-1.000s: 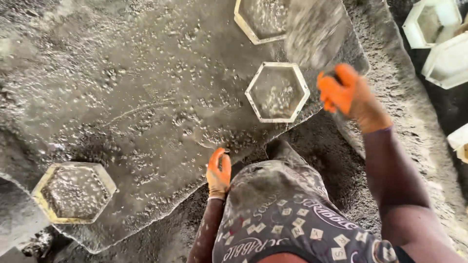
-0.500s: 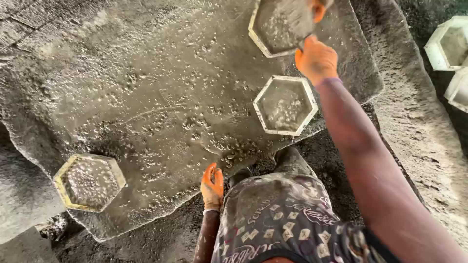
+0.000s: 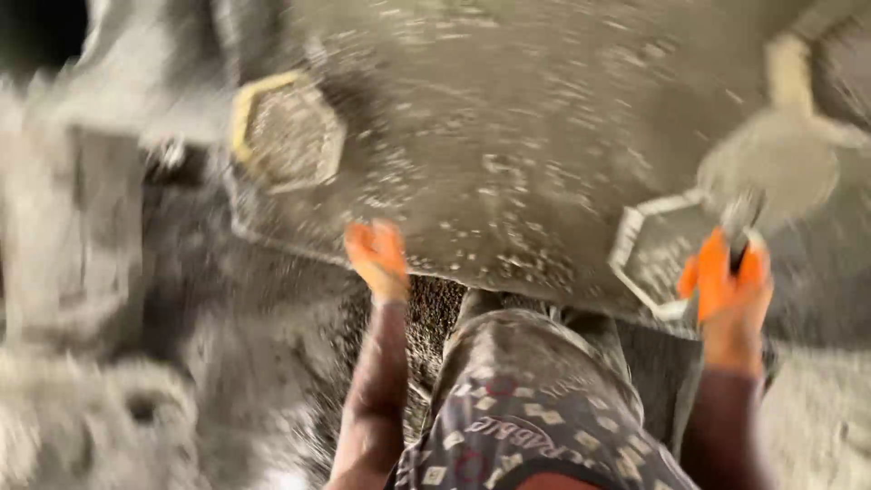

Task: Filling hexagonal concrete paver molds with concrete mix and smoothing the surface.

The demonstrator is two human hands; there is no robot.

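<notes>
Shorts (image 3: 544, 408): patterned grey cloth lowest in view, between both forearms, pressed close against the near edge of the table.
Left hand (image 3: 378, 259): orange-gloved, resting on the near edge of the grey table (image 3: 508, 118); fingers laid flat, closed on nothing.
Right hand (image 3: 726, 290): orange-gloved, wrapped around the handle of a trowel (image 3: 771, 168); blade loaded with grey mortar, blurred, raised just above and beyond the near mould.
Near mould (image 3: 658, 249): pale hexagonal frame on the table by the front edge, just left of the right hand; contents hard to read through blur.
Yellow mould (image 3: 286, 127): hexagon with yellow rim, filled with grey mix, far left on the table, well apart from both hands.
Far mould (image 3: 798, 77): pale rim only, at the upper right corner, cut by the frame edge.
Edges: jagged table front running from the left hand to the right hand; dark ground below it on the left.
Open room: wide wet grey surface between the yellow mould and the near mould, free of objects.
Change: right hand pulled back from the far mould toward the near mould; view swung, yellow mould shifted from lower left to upper left; left hand kept at the table edge.
</notes>
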